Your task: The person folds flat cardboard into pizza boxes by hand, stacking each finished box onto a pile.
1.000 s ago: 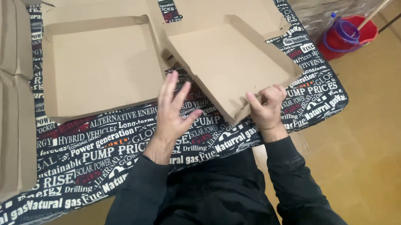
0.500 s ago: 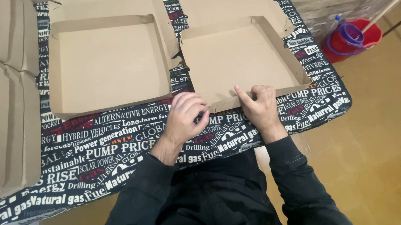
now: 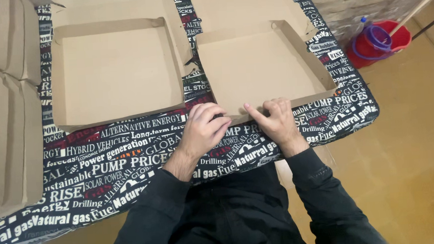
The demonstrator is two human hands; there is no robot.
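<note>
A flat brown cardboard box (image 3: 261, 66) with raised side walls lies open on the table's right half. My left hand (image 3: 205, 128) and my right hand (image 3: 274, 119) both press on its near front flap, fingers curled over the edge. The two hands are close together, a few centimetres apart. To the left of that box lies a second, similar open cardboard box (image 3: 113, 70), untouched.
The table wears a black cloth (image 3: 114, 163) printed with white and red lettering. A stack of folded cardboard (image 3: 3, 115) lies along the left edge. A red bucket with a blue plastic piece and a wooden handle (image 3: 380, 41) stands on the tan floor at right.
The right box, tilted up a second ago, now lies flat on the table. Both hands have come together on its front flap and closed over it.
</note>
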